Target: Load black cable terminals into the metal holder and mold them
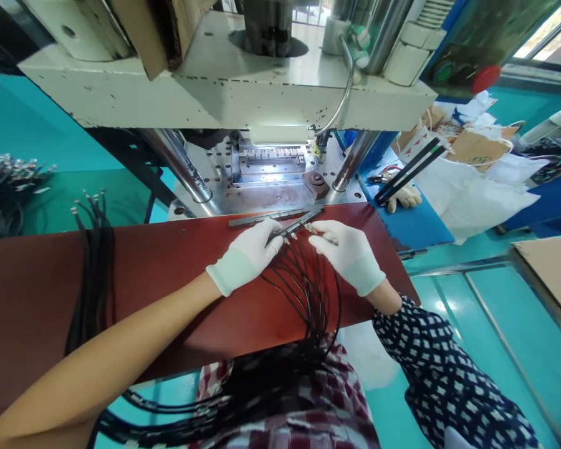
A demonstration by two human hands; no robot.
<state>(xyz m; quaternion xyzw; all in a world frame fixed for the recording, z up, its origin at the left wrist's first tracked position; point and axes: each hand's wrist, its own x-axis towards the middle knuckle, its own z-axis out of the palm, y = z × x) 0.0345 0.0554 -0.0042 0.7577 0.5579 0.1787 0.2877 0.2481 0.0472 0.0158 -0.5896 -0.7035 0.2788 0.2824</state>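
Observation:
My left hand (249,252), in a white glove, is closed around the left end of a slotted metal bar (305,219). Thin black cables (308,284) run from the bar down towards my lap, several with metal connectors at their upper ends. With fingers pinched, my right hand (348,249), also gloved, holds a cable connector (310,229) at the bar's right part. A second metal bar (250,221) lies just behind on the red-brown board (191,262). How far each connector sits in the bar is too small to tell.
A press with a cream-coloured plate (206,103) stands ahead, a lit metal mould (271,167) between its steel columns. Black cables (93,255) lie across the board at left; more cables (9,196) are piled beyond. At right are a glove (406,196) and white bags (477,193).

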